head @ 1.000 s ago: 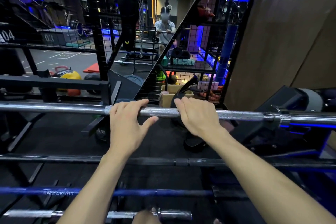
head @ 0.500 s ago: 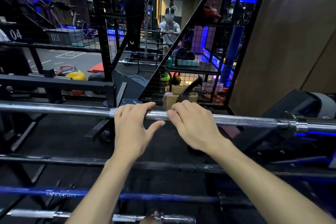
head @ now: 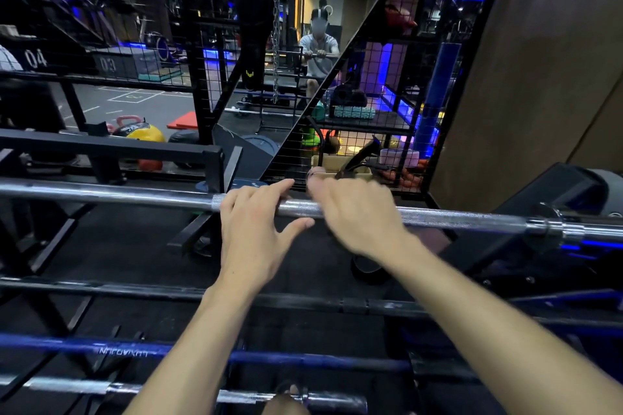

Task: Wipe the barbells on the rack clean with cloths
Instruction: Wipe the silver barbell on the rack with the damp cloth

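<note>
A silver barbell lies across the top of the rack, from the left edge to its sleeve at the right. My left hand rests on it near the middle, fingers laid over the top and thumb spread below the bar. My right hand lies over the same bar just to the right, blurred, its fingertips past the far side. No cloth shows in either hand. Lower on the rack lie a black barbell, a blue barbell and another silver barbell.
A black wire-mesh cage with shelves of small gear stands behind the rack. A mirror reflects a person at a bar. Kettlebells and a yellow ball sit on the floor at the left. A brown wall rises at the right.
My right hand has slid left along the top silver barbell and now sits close to my left hand. My left hand has stayed where it was.
</note>
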The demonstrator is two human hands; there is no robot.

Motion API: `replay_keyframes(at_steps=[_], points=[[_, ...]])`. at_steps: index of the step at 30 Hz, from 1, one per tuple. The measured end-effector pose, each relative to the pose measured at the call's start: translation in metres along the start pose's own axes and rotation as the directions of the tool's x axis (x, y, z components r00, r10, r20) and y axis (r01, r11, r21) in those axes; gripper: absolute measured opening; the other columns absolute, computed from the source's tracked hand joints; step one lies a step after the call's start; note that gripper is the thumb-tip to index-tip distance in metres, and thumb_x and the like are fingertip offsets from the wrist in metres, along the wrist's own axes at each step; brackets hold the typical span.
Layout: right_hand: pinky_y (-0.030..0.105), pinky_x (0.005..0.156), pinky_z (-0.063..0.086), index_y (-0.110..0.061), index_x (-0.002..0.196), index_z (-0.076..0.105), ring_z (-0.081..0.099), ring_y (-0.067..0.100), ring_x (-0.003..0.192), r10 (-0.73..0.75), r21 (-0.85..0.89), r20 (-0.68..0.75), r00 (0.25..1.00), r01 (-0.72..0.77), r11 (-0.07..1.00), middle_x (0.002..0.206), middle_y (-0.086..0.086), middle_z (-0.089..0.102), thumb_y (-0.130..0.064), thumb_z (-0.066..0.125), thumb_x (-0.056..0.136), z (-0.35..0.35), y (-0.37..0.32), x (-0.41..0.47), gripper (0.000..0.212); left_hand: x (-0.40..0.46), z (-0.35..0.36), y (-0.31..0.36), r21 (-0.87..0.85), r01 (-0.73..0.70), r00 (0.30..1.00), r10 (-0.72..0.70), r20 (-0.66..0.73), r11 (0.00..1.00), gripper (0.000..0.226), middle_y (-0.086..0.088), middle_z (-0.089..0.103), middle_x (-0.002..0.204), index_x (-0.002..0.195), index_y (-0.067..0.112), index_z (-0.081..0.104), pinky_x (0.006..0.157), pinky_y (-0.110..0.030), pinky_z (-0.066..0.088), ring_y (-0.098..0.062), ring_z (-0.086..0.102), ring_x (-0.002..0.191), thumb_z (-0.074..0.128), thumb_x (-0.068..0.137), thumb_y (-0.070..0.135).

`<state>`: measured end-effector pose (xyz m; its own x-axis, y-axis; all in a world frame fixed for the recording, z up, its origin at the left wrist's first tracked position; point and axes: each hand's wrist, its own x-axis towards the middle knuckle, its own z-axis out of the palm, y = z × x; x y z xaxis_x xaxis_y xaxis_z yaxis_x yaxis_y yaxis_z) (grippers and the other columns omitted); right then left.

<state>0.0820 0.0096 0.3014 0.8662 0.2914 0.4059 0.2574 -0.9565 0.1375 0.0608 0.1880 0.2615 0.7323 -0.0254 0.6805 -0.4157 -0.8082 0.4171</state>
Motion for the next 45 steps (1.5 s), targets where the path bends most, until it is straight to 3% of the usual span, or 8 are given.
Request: replay_keyframes(at_steps=[5, 11, 16, 20, 28, 31, 36, 45], points=[[0.038, 0.060, 0.033, -0.018, 0.093, 0.064, 0.065, 0.037, 0.080, 0.057, 0.046, -0.144, 0.988, -0.051, 0.998, 0.088, 0.008, 0.067, -0.054, 0.008, 0.102, -0.003, -0.019, -0.012, 0.068, 0.002, 0.002, 0.002, 0.025, 0.024, 0.999, -0.025, 0.027, 0.999, 0.080, 0.011, 0.068, 0.108, 0.147, 0.023, 0.051, 0.107, -0.031, 0.024, -0.018, 0.056, 0.106, 0.081, 0.078, 0.050], [0.057, 0.112, 0.034, -0.024, 0.154, 0.039, 0.039, 0.038, 0.142, 0.159, 0.339, 0.553, 0.818, -0.395, 0.854, 0.163, 0.020, 0.030, -0.071, 0.001, 0.095, -0.001, -0.002, 0.061, 0.085, 0.003, 0.001, 0.001, -0.004, 0.044, 0.998, -0.044, 0.038, 0.999, 0.089, 0.020, 0.067, 0.110, 0.154, 0.024, 0.041, 0.107, -0.024, 0.018, -0.013, 0.052, 0.109, 0.079, 0.079, 0.054], [0.042, 0.067, 0.043, -0.023, 0.110, 0.047, 0.063, 0.039, 0.093, -0.037, 0.043, 0.002, 0.999, 0.037, 0.998, 0.102, 0.008, 0.065, -0.040, 0.020, 0.106, -0.005, -0.019, 0.015, 0.032, 0.003, 0.003, -0.001, 0.012, 0.065, 0.996, -0.065, 0.055, 0.998, 0.095, 0.019, 0.062, 0.110, 0.159, 0.023, 0.032, 0.107, -0.023, 0.017, -0.015, 0.049, 0.115, 0.079, 0.081, 0.050], [0.035, 0.058, 0.028, -0.025, 0.103, 0.062, 0.064, 0.032, 0.080, -0.039, -0.018, -0.128, 0.991, 0.037, 0.999, 0.093, 0.001, 0.066, -0.042, 0.017, 0.107, -0.009, -0.043, -0.006, 0.049, 0.000, 0.002, -0.004, -0.009, 0.079, 0.995, -0.079, 0.058, 0.997, 0.095, 0.018, 0.054, 0.107, 0.161, 0.022, 0.026, 0.106, -0.016, 0.011, -0.019, 0.046, 0.120, 0.082, 0.084, 0.028], [0.042, 0.080, 0.051, -0.006, 0.097, 0.061, 0.068, 0.030, 0.081, 0.085, 0.344, 0.522, 0.849, -0.301, 0.890, 0.109, 0.017, 0.068, -0.054, 0.012, 0.107, -0.035, -0.034, 0.049, 0.069, 0.003, 0.005, -0.009, -0.063, 0.054, 0.998, -0.052, 0.030, 0.997, 0.095, 0.017, 0.068, 0.113, 0.159, 0.023, 0.030, 0.104, -0.010, 0.011, -0.018, 0.049, 0.116, 0.084, 0.081, 0.033], [0.040, 0.069, 0.039, -0.015, 0.115, 0.059, 0.064, 0.036, 0.093, 0.029, 0.139, 0.143, 0.989, -0.049, 0.989, 0.107, 0.012, 0.066, -0.044, 0.021, 0.108, -0.022, -0.038, 0.029, 0.048, 0.002, 0.005, -0.011, -0.057, 0.049, 0.999, -0.047, 0.020, 0.997, 0.096, 0.015, 0.064, 0.106, 0.158, 0.019, 0.034, 0.104, -0.012, 0.012, -0.018, 0.050, 0.113, 0.088, 0.078, 0.025], [0.040, 0.063, 0.034, -0.018, 0.100, 0.062, 0.051, 0.028, 0.077, -0.037, 0.099, -0.304, 0.952, 0.070, 0.993, 0.090, 0.005, 0.055, -0.042, 0.037, 0.103, 0.010, -0.049, -0.015, 0.035, 0.001, 0.006, -0.017, -0.010, 0.021, 0.999, -0.020, 0.027, 1.000, 0.096, 0.010, 0.067, 0.113, 0.158, 0.021, 0.034, 0.109, -0.018, 0.016, -0.020, 0.054, 0.113, 0.084, 0.078, 0.011], [0.043, 0.065, 0.030, -0.021, 0.083, 0.049, 0.051, 0.034, 0.072, 0.169, -0.022, -0.289, 0.942, -0.182, 0.983, 0.078, 0.002, 0.049, -0.042, 0.022, 0.104, 0.005, 0.067, -0.056, 0.040, 0.002, 0.008, -0.013, -0.065, -0.018, 1.000, 0.018, -0.006, 0.998, 0.089, 0.029, 0.062, 0.114, 0.153, 0.023, 0.043, 0.104, -0.008, 0.014, -0.013, 0.054, 0.109, 0.087, 0.076, 0.033]])
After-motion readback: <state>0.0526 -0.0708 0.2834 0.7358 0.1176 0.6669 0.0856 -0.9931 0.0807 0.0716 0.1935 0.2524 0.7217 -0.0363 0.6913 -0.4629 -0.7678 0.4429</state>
